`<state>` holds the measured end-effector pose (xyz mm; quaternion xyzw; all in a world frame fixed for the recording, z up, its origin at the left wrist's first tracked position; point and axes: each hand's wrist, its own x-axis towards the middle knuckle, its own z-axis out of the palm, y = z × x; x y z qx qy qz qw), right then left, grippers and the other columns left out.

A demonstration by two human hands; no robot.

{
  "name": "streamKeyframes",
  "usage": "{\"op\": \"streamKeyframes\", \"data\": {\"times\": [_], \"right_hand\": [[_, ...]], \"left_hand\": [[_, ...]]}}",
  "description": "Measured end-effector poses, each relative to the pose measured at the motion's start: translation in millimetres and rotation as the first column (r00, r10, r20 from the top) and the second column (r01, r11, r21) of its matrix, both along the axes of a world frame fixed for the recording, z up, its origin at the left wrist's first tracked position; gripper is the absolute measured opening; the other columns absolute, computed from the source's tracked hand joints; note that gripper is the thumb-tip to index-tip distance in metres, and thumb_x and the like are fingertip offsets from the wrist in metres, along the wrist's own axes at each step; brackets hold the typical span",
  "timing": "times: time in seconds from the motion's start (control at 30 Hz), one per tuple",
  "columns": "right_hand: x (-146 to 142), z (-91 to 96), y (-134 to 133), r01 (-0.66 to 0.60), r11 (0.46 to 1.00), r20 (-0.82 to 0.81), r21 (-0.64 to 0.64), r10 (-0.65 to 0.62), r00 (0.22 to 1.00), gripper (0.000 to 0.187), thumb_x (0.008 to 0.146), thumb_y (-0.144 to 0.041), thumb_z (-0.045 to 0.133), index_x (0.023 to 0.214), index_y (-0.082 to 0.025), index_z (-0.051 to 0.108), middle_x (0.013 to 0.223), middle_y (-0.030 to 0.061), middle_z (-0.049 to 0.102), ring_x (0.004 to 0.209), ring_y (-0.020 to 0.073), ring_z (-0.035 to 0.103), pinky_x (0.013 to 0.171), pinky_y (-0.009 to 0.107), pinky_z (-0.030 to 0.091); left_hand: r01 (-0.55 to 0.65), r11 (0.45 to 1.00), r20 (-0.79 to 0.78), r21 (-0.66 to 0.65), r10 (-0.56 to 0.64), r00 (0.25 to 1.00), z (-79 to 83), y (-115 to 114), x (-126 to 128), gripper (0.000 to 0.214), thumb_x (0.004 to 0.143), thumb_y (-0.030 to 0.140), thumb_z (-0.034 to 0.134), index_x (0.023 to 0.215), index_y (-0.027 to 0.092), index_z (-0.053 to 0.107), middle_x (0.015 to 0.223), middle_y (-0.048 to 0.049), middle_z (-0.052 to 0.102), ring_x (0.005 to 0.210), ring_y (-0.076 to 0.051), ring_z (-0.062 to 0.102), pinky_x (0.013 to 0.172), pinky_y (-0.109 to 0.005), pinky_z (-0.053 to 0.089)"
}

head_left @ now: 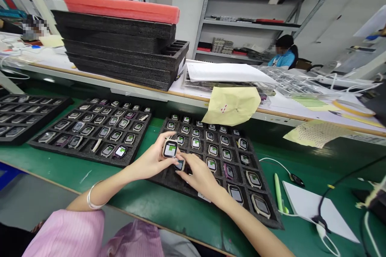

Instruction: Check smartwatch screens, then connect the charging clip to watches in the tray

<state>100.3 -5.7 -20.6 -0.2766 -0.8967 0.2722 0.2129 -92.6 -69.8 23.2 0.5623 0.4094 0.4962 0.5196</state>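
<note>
My left hand (150, 160) holds a small smartwatch body (170, 148) with a lit green-and-white screen, pinched between thumb and fingers above a black foam tray (271, 219). My right hand (197, 174) reaches in beside it, its fingertips pinched on a second watch body (180, 164) just below the first. The tray under both hands holds several watch bodies in slots, many with lit screens. A silver bangle (92, 198) sits on my left wrist.
Two more foam trays of watches (99, 128) (21, 114) lie to the left on the green mat. A tall stack of black foam trays (120, 44) stands on the raised shelf behind. A green pen (278, 190), white paper (313, 209) and cables lie at right. Two people sit in the background.
</note>
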Motion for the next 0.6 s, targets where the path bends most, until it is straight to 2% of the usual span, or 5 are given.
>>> {"op": "streamKeyframes", "data": {"times": [0.07,0.23,0.37,0.5,0.6], "right_hand": [[-7,-15.2,-5,-0.059,0.989,0.1,0.134,0.046,0.994,0.045,0.077,-0.02,0.073,0.118,-0.017,0.055,0.115,0.0127,0.058,0.105,0.0309,0.054,0.089,0.047,0.047],[-6,-23.7,-7,-0.097,0.959,0.259,0.265,0.026,0.965,0.051,0.078,-0.028,0.075,0.122,-0.012,0.054,0.13,0.0208,0.047,0.121,0.0374,0.042,0.096,0.055,0.04],[28,-7.3,5,-0.117,0.95,0.295,0.29,0.028,0.955,0.041,0.076,-0.025,0.075,0.112,-0.015,0.059,0.133,0.0185,0.045,0.129,0.0362,0.034,0.103,0.056,0.033],[79,9.3,13,-0.092,0.949,0.42,0.3,-0.045,0.906,0.022,0.075,-0.017,0.073,0.095,-0.016,0.064,0.127,0.0157,0.051,0.127,0.0353,0.038,0.106,0.057,0.028],[106,11.5,11,-0.068,0.958,0.496,0.279,-0.082,0.865,0.025,0.072,-0.016,0.075,0.096,-0.015,0.065,0.125,0.0165,0.052,0.125,0.0366,0.04,0.105,0.057,0.03]], "left_hand": [[-0.029,0.999,-0.293,0.036,0.038,0.955,-17.5,-4,-11,0.05,0.084,0.026,0.061,0.127,0.02,0.037,0.103,-0.0075,0.06,0.093,-0.021,0.062,0.084,-0.038,0.05],[0.065,0.98,-0.779,0.186,0.107,0.618,-53.9,-10,-33,0.035,0.079,0.026,0.065,0.111,0.018,0.051,0.112,-0.0083,0.056,0.105,-0.026,0.053,0.091,-0.04,0.043],[0.13,0.975,-0.867,0.18,0.095,0.489,-63.0,-11,-42,0.036,0.08,0.033,0.065,0.11,0.017,0.053,0.115,-0.0099,0.052,0.107,-0.026,0.049,0.091,-0.041,0.042],[0.209,0.957,-0.871,0.202,0.078,0.485,-54.6,-5,-34,0.039,0.084,0.032,0.061,0.118,0.017,0.05,0.117,-0.0106,0.051,0.111,-0.026,0.047,0.094,-0.041,0.04],[0.317,0.917,-0.885,0.241,0.074,0.46,-46.8,4,-8,0.033,0.086,0.026,0.056,0.117,0.017,0.051,0.115,-0.0106,0.052,0.109,-0.026,0.048,0.092,-0.04,0.04]]}}
